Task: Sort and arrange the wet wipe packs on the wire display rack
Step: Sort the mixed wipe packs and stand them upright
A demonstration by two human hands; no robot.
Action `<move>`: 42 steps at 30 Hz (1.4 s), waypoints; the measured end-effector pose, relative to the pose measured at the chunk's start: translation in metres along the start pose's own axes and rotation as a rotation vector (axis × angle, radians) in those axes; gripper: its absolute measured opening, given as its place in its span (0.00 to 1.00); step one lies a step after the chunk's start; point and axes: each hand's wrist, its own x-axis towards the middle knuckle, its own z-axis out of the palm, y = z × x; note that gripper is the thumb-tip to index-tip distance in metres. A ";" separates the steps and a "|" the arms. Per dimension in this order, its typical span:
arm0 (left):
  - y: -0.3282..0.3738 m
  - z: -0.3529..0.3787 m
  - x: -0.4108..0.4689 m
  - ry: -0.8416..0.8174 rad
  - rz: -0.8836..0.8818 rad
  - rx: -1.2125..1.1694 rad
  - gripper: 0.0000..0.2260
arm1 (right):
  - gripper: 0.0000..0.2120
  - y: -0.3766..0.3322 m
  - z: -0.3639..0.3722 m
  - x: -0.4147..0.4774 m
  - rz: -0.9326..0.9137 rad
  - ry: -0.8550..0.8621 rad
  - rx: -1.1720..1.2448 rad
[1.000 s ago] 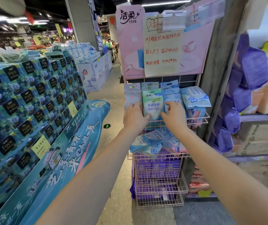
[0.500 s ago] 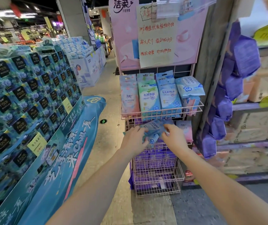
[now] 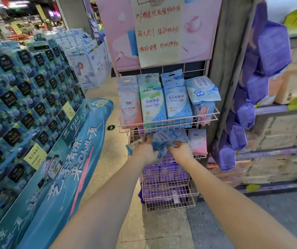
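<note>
A pink wire display rack (image 3: 167, 121) stands ahead with several tiers. Its top basket holds upright wet wipe packs: a pink pack (image 3: 128, 105), a green pack (image 3: 152, 105), a blue pack (image 3: 177, 103), and a light blue pack (image 3: 202, 89) lying tilted on others at the right. In the second tier my left hand (image 3: 145, 148) and my right hand (image 3: 180, 150) both grip a blue wet wipe pack (image 3: 168, 138) among other loose blue packs. A pink pack (image 3: 197, 141) stands to their right. The lower baskets hold purple packs (image 3: 163, 169).
A tall stack of dark blue tissue boxes (image 3: 27, 97) with a teal sloped sign (image 3: 68, 166) fills the left. Purple packages (image 3: 269, 51) hang on the right beside shelves of cartons (image 3: 284, 137). A pink poster with a handwritten sign (image 3: 159, 31) tops the rack. The aisle floor (image 3: 104, 153) runs between.
Both hands dropped from the top basket's packs to the second tier and took hold of a blue pack there. The view has moved closer to the rack.
</note>
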 end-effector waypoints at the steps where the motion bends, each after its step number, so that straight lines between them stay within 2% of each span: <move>1: -0.001 0.004 0.004 0.008 -0.018 -0.016 0.41 | 0.07 0.000 0.002 0.004 0.039 0.007 0.087; 4: -0.004 0.011 0.010 0.070 -0.039 -0.035 0.40 | 0.03 0.000 0.008 0.013 0.181 -0.051 0.343; 6: -0.001 0.009 0.008 0.069 -0.038 -0.020 0.36 | 0.08 0.002 0.014 0.020 0.254 -0.105 0.461; 8: 0.000 0.010 0.008 0.029 -0.053 -0.013 0.32 | 0.16 0.008 0.019 0.029 0.275 -0.111 0.476; 10: -0.001 0.009 0.008 0.006 -0.107 -0.065 0.29 | 0.11 0.011 0.023 0.029 0.268 -0.130 0.462; 12: -0.004 0.010 0.007 0.044 -0.172 -0.197 0.25 | 0.08 0.009 0.019 0.021 0.246 -0.184 0.444; 16: -0.010 0.013 -0.001 0.137 -0.227 -0.565 0.19 | 0.10 0.004 0.007 0.011 0.197 -0.302 0.491; 19: -0.014 0.007 -0.015 0.159 -0.313 -0.878 0.20 | 0.12 -0.002 0.006 0.005 0.182 -0.387 0.470; 22: -0.032 0.002 -0.028 0.109 -0.335 -1.122 0.08 | 0.11 -0.009 0.014 -0.006 0.186 -0.486 0.426; 24: -0.052 -0.004 -0.037 0.112 -0.352 -1.210 0.07 | 0.07 -0.015 0.022 -0.012 0.209 -0.448 0.439; 26: -0.073 -0.010 -0.045 0.128 -0.380 -1.227 0.13 | 0.07 -0.017 0.033 -0.011 0.266 -0.341 0.467; 28: -0.090 -0.015 -0.054 0.150 -0.403 -1.225 0.14 | 0.08 -0.020 0.044 -0.011 0.330 -0.280 0.538; 35: -0.117 -0.028 -0.074 0.190 -0.410 -1.259 0.14 | 0.07 -0.037 0.084 -0.013 0.494 -0.243 0.757; 37: -0.119 -0.030 -0.075 0.195 -0.403 -1.280 0.14 | 0.04 -0.039 0.092 -0.011 0.527 -0.220 0.765; 42: -0.123 -0.030 -0.073 0.207 -0.385 -1.304 0.11 | 0.07 -0.041 0.103 -0.007 0.550 -0.167 0.713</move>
